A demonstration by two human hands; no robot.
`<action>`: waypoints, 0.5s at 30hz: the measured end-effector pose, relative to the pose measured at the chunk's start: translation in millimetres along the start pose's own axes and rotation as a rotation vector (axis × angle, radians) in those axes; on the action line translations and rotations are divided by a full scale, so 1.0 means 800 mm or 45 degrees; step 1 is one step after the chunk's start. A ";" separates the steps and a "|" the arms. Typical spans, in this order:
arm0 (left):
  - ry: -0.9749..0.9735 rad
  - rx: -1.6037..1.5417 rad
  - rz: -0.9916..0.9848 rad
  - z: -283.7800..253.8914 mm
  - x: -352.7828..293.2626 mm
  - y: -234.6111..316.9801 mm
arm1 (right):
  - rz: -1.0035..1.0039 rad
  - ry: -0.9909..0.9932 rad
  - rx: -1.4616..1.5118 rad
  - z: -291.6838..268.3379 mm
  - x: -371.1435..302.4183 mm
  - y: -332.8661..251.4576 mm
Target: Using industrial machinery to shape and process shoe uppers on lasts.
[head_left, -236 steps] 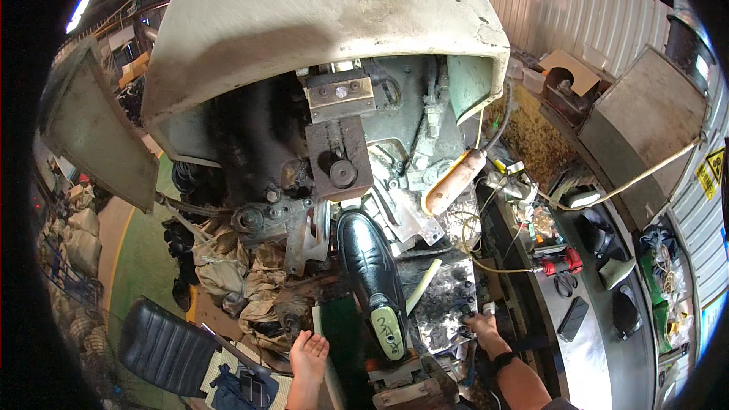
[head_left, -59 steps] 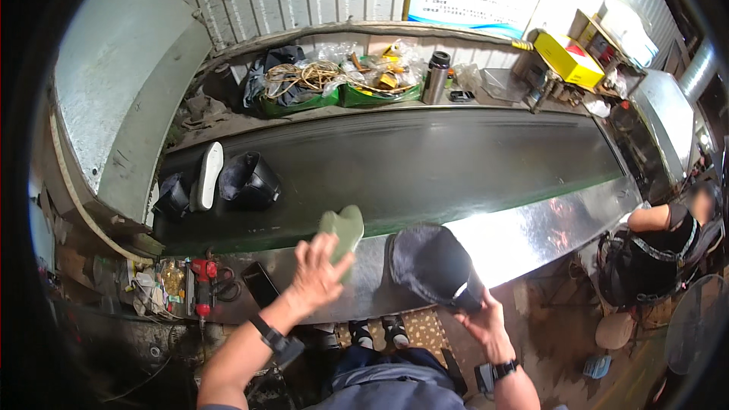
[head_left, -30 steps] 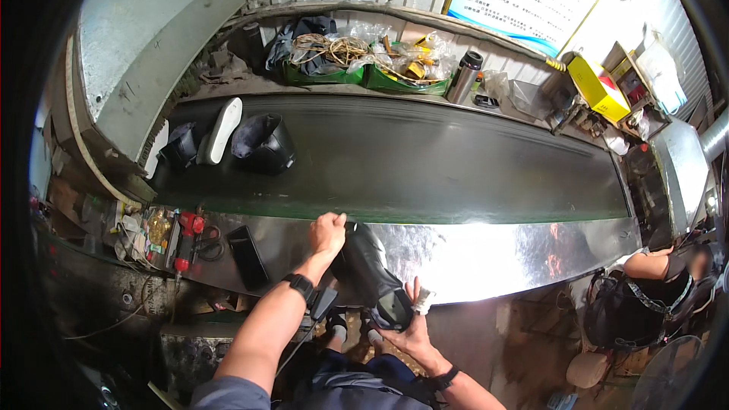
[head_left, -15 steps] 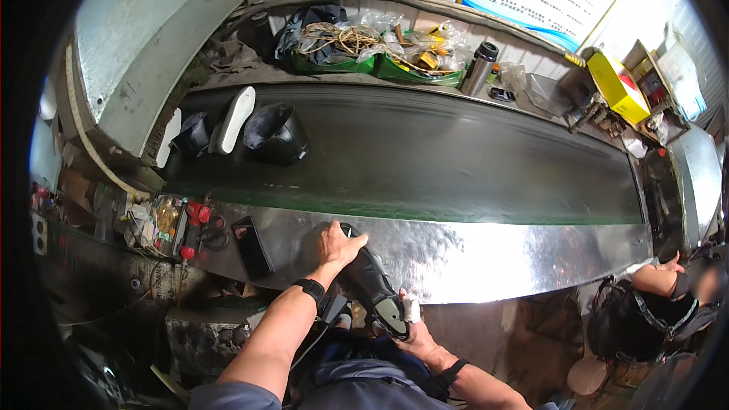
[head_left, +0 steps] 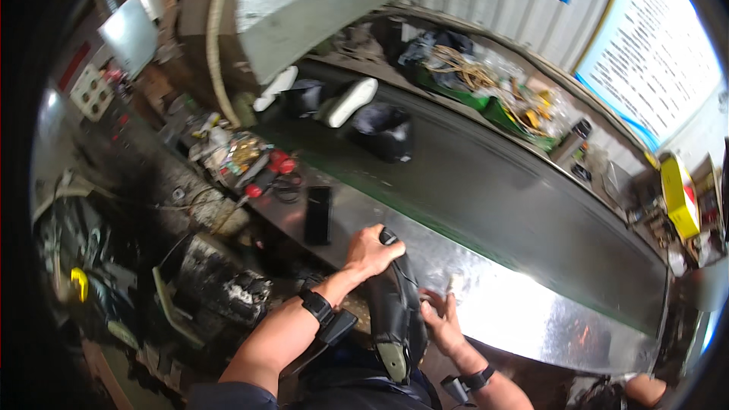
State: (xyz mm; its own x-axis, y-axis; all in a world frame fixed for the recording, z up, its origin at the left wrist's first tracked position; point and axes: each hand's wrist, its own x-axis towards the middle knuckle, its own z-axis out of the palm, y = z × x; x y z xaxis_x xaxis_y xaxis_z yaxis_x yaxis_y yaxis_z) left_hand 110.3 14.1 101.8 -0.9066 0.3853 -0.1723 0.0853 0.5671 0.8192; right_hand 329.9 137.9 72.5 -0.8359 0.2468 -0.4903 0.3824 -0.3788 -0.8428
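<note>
A black boot (head_left: 389,305) stands lengthwise in front of me over the near edge of the metal ledge. A pale green patch (head_left: 393,358) shows on its near end. My left hand (head_left: 370,253) is wrapped round the boot's far end, thumb across the top. Beside the boot's right side, my right hand (head_left: 443,320) has its fingers spread and slightly blurred, holding nothing. A white wrap (head_left: 453,282) covers one of its fingertips. A dark phone (head_left: 318,215) lies on the ledge left of my left hand.
Beyond the metal ledge (head_left: 524,300) runs a dark conveyor belt (head_left: 486,190). White-soled boots (head_left: 353,102) lie on its far left part. A red tool (head_left: 279,163) and clutter sit left of the phone. Green trays (head_left: 520,123), a thermos (head_left: 569,141) and a yellow box (head_left: 678,196) line the back.
My view has swung left. The right hand has come off the boot's near end and moved up along its side, fingers opening. The boot now points more straight toward me, still in my left hand.
</note>
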 end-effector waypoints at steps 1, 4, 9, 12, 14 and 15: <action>0.059 -0.052 0.022 -0.021 -0.013 0.001 | 0.343 -0.007 0.114 0.022 0.002 -0.016; 0.236 -0.156 0.000 -0.092 -0.058 -0.011 | 0.473 -0.175 -0.129 0.079 -0.015 -0.052; 0.768 -0.376 -0.184 -0.204 -0.129 -0.063 | -0.269 -0.272 -0.164 0.183 0.004 0.002; 1.019 -0.640 -0.365 -0.288 -0.179 -0.101 | -0.357 -0.478 -0.210 0.275 -0.007 0.002; 1.171 -0.799 -0.423 -0.351 -0.228 -0.144 | -0.275 -0.607 -0.128 0.352 -0.031 0.007; 1.176 -0.875 -0.470 -0.390 -0.258 -0.150 | -0.275 -0.658 -0.230 0.379 -0.029 0.017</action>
State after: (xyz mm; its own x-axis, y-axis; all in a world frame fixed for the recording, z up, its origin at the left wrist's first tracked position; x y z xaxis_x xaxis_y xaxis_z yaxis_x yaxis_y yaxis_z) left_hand 158.0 -360.9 209.5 -0.8073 -0.5429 -0.2313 -0.2241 -0.0804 0.9712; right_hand 235.0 -143.3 139.9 -0.9685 -0.1828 -0.1694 0.2052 -0.1993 -0.9582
